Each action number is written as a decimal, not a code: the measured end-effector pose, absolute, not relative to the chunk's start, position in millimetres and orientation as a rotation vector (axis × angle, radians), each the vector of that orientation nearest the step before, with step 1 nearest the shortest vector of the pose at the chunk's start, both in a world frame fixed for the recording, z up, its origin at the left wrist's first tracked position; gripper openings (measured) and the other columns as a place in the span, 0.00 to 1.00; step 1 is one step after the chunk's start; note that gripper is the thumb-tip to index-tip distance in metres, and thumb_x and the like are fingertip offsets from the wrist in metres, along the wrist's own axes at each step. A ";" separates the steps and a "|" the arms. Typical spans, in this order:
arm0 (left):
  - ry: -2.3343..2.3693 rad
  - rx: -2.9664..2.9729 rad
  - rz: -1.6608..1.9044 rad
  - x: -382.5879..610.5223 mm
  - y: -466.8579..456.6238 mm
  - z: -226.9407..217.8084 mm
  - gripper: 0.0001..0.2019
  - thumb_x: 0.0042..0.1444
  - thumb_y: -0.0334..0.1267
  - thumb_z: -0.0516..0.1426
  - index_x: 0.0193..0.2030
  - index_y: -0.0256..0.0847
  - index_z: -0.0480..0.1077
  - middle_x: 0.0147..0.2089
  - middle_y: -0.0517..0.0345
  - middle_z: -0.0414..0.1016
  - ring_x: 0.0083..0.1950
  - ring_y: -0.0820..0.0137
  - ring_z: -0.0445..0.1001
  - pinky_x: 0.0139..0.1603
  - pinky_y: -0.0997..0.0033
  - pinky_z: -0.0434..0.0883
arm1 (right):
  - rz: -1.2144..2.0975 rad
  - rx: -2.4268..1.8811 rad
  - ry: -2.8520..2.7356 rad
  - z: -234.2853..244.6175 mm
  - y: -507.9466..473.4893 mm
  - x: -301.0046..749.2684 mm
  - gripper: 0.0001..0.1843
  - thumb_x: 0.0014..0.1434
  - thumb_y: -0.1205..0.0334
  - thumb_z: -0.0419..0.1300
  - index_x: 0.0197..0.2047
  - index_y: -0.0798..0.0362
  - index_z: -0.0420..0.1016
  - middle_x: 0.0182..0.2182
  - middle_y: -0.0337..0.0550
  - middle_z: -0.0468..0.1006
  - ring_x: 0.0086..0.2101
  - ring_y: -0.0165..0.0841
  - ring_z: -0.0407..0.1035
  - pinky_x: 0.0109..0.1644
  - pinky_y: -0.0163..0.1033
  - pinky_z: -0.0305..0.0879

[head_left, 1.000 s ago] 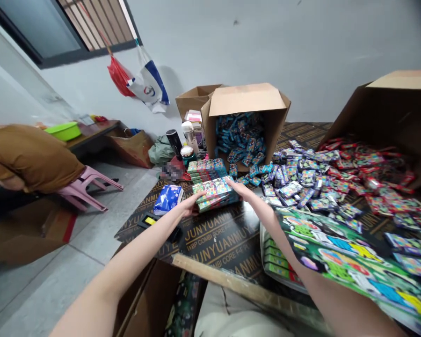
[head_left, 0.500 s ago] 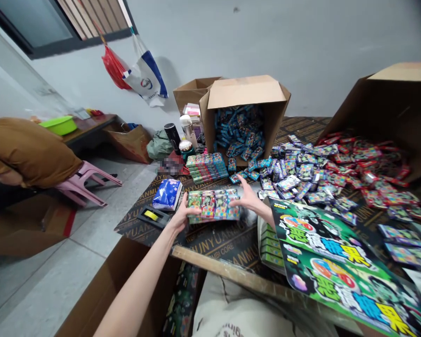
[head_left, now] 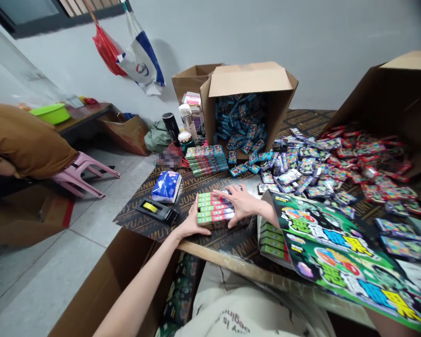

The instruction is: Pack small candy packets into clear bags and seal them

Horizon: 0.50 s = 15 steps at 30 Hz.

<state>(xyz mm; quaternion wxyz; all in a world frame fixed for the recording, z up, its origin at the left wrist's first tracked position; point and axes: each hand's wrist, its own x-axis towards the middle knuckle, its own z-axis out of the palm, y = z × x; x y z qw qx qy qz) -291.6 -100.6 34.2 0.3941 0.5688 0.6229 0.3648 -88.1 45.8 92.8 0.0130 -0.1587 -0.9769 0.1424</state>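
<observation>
The layered stack of green-and-red printed packs (head_left: 210,210) sits on the near part of the tabletop, between my palms. My left hand (head_left: 190,223) cups its left end, thumb along the near bottom edge; my right hand (head_left: 243,202) is spread wide over its right end, fingers across the top. Together they clasp it.

Under it lies dark board (head_left: 187,241) lettered in gold, with a pale raw front edge. To the left are a tape dispenser (head_left: 157,210) and a blue tissue packet (head_left: 166,186); a second stack (head_left: 206,161) stands just behind. At my right, green printed card sheets (head_left: 337,257) lie near loose purple packets (head_left: 289,177) and red ones (head_left: 382,187).

An open carton (head_left: 250,79) of blue packets faces me before the pale wall (head_left: 266,32). Leftward, over grey floor tiles (head_left: 87,243), someone in a brown top (head_left: 24,140) sits on a pink plastic stool (head_left: 82,171).
</observation>
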 end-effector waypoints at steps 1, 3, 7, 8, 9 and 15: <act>1.574 1.474 0.872 -292.4 -100.2 34.5 0.69 0.27 0.43 0.69 0.65 0.45 0.21 0.67 0.42 0.43 0.68 0.51 0.33 0.64 0.47 0.33 | 0.446 -0.482 -3.042 92.2 44.2 -87.5 0.65 0.29 0.34 0.64 0.66 0.44 0.38 0.57 0.57 0.56 0.54 0.55 0.51 0.55 0.60 0.40; 1.571 1.528 0.815 -292.8 -99.6 34.1 0.69 0.27 0.44 0.69 0.64 0.45 0.19 0.66 0.42 0.46 0.68 0.52 0.33 0.63 0.47 0.29 | 0.449 -0.471 -3.031 90.7 40.5 -87.9 0.65 0.29 0.32 0.63 0.66 0.43 0.39 0.60 0.57 0.50 0.56 0.57 0.48 0.55 0.60 0.39; 1.623 1.596 0.842 -288.8 -97.6 25.6 0.67 0.29 0.43 0.68 0.65 0.44 0.21 0.67 0.44 0.46 0.68 0.53 0.31 0.62 0.50 0.24 | 0.417 -0.456 -3.005 89.3 31.6 -90.0 0.62 0.30 0.30 0.61 0.65 0.44 0.42 0.62 0.58 0.45 0.57 0.58 0.45 0.56 0.59 0.38; 1.633 1.611 0.854 -286.7 -96.3 22.2 0.66 0.29 0.42 0.68 0.65 0.45 0.22 0.67 0.44 0.45 0.68 0.54 0.31 0.62 0.50 0.24 | 0.406 -0.449 -3.007 89.7 29.6 -90.3 0.62 0.31 0.30 0.61 0.65 0.44 0.43 0.62 0.57 0.45 0.57 0.58 0.45 0.56 0.59 0.38; 1.641 1.620 0.867 -284.3 -94.6 19.2 0.65 0.30 0.41 0.67 0.65 0.45 0.23 0.67 0.46 0.45 0.68 0.54 0.31 0.63 0.50 0.25 | 0.395 -0.446 -3.011 90.3 28.0 -90.7 0.61 0.31 0.31 0.62 0.65 0.44 0.43 0.62 0.57 0.45 0.57 0.58 0.44 0.56 0.59 0.39; 1.682 1.272 1.024 -272.0 -87.7 42.4 0.63 0.24 0.35 0.66 0.66 0.44 0.34 0.66 0.49 0.48 0.67 0.50 0.42 0.65 0.52 0.40 | 0.488 -0.587 -3.009 103.5 24.5 -95.7 0.59 0.34 0.45 0.67 0.65 0.45 0.43 0.55 0.56 0.58 0.51 0.52 0.55 0.52 0.55 0.48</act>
